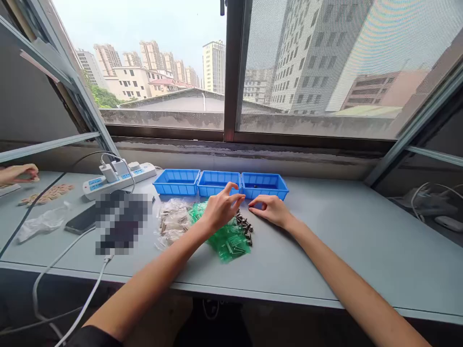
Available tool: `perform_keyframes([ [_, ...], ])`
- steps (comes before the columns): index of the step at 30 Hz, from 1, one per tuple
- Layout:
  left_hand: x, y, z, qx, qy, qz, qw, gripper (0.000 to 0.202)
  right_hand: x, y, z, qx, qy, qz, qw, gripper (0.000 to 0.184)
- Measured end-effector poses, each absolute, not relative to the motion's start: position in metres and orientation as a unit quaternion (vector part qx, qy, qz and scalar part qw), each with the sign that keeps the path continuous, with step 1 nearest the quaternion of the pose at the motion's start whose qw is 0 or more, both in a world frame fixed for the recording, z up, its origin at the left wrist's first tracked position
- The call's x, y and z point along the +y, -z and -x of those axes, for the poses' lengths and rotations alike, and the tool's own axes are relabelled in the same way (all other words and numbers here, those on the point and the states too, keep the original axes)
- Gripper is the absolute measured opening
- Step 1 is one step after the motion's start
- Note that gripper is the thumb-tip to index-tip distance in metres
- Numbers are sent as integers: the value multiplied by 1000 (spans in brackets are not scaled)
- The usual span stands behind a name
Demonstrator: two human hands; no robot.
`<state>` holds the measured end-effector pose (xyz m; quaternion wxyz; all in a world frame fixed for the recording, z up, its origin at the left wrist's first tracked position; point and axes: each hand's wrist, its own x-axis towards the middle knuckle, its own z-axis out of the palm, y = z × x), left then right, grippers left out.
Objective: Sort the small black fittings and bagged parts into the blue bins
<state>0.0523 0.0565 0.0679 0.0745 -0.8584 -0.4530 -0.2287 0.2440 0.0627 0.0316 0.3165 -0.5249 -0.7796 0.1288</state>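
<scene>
My left hand (221, 207) hovers over a green plastic bag (226, 238) of small parts, thumb and fingers pinched together; whatever is in the pinch is too small to make out. My right hand (270, 209) rests on the grey table (325, 241) just right of it, fingers curled in a pinch beside a small pile of dark screws (245, 225). A clear bag (171, 222) of pale parts lies left of the green one. Three blue trays (176, 182) (216, 182) (265, 185) stand in a row just beyond both hands.
A white power strip (119, 179) with chargers and cables sits at the back left, a dark phone (81, 220) and crumpled clear plastic (39, 224) near it. Another person's hand (18, 173) works at the far left beside small tan pieces (47, 193). A window ledge runs behind.
</scene>
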Motion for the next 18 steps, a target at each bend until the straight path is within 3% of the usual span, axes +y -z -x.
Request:
perform_keyframes([
  [9,53,-65,-55,-434,203,875,72,29,63,-31,-245,-765,-171,507,358,15],
  [18,55,-65,-52,-407,239,878,75,17,60,-43,-234,-603,-409,468,501,50],
])
